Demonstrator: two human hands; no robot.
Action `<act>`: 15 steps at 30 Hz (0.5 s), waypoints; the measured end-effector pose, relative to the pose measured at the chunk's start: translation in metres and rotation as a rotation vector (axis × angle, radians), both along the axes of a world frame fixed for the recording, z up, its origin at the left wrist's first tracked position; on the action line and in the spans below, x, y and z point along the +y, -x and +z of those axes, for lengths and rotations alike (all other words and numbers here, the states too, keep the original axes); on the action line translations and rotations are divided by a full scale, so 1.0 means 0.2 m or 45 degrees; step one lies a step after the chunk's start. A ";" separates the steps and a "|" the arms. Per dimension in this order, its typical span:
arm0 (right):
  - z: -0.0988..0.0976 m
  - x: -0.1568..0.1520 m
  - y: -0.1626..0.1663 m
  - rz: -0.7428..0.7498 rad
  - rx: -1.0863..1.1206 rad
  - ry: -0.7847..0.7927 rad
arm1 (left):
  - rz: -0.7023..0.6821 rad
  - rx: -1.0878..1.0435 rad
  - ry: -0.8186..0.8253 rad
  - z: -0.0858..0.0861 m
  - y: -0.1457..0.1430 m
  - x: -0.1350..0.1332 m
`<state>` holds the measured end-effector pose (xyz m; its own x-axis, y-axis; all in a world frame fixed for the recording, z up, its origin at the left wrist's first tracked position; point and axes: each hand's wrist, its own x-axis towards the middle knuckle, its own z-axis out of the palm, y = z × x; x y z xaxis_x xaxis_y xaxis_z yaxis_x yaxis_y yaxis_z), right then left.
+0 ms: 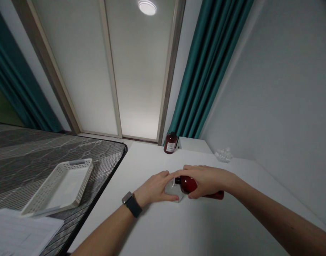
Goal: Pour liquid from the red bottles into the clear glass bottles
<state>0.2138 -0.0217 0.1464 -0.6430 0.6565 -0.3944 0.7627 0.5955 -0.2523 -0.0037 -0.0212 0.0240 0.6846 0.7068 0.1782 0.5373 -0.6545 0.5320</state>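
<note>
My right hand is closed around a dark red-brown bottle with a black neck. The bottle lies tilted nearly flat, its neck pointing left over a clear glass container. Around that glass my left hand is wrapped, thumb at the near side and fingers at the far side. The glass appears to rest on the white tabletop. Whether any liquid passes between the two cannot be made out. A dark watch is on my left wrist.
A second brown bottle with a white label stands at the table's back edge, beside a white box. A clear, faceted glass object sits near the right wall. Leftward, a white perforated basket and papers lie on a grey patterned surface.
</note>
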 end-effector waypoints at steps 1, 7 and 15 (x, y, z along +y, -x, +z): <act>0.00 0.00 0.00 0.000 0.003 -0.001 | -0.001 0.001 0.001 0.00 0.00 0.00; 0.00 0.00 0.00 -0.008 0.004 0.014 | -0.006 0.002 0.008 0.00 0.00 0.00; 0.01 0.00 0.01 -0.016 0.010 0.054 | 0.000 0.012 -0.003 0.00 0.00 0.00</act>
<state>0.2126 -0.0213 0.1493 -0.6378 0.6475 -0.4171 0.7682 0.5744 -0.2829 -0.0038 -0.0213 0.0246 0.6863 0.7063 0.1738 0.5420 -0.6560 0.5253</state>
